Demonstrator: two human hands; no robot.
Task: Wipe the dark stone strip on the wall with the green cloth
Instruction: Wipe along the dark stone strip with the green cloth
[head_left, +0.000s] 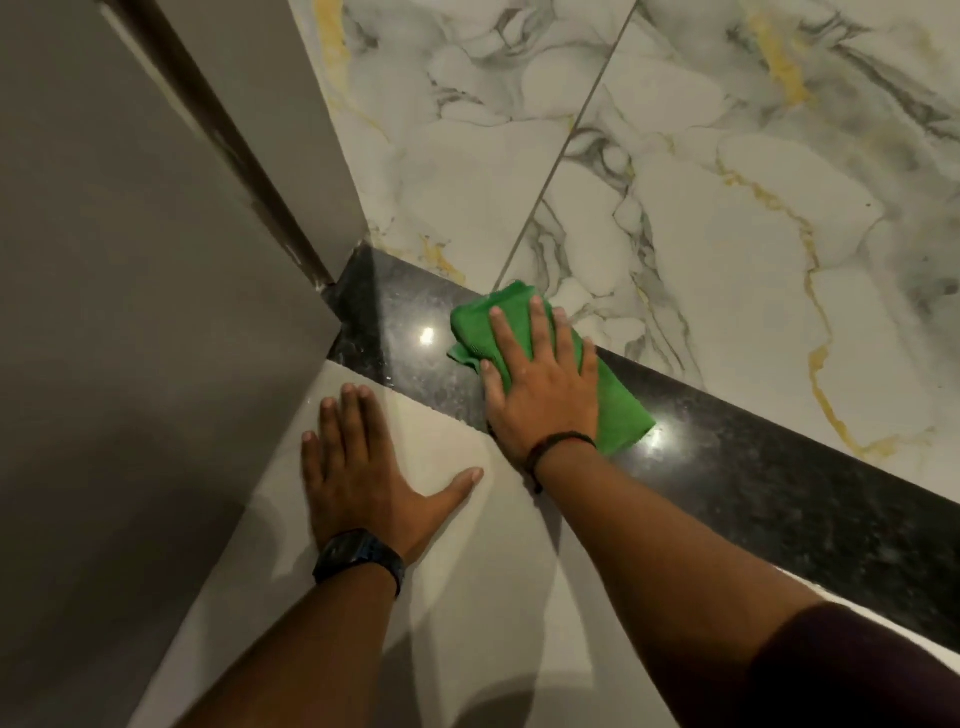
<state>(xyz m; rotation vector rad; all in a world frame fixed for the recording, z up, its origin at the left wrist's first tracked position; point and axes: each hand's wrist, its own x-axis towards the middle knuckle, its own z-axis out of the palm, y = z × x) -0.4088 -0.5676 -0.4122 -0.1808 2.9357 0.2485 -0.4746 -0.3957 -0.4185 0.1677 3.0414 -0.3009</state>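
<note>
Head view: my right hand (540, 379) lies flat, fingers spread, pressing cloth (618, 410) onto strip (779, 483). Left hand (363, 467) open, palm on pale tile (467, 597), holding nothing.

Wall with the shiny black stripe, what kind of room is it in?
Probably a bathroom or some other tiled room in a home, though I can't be sure. The wall has glossy marble-look tiles, a polished dark stone strip, and plain pale tiles below.
</note>
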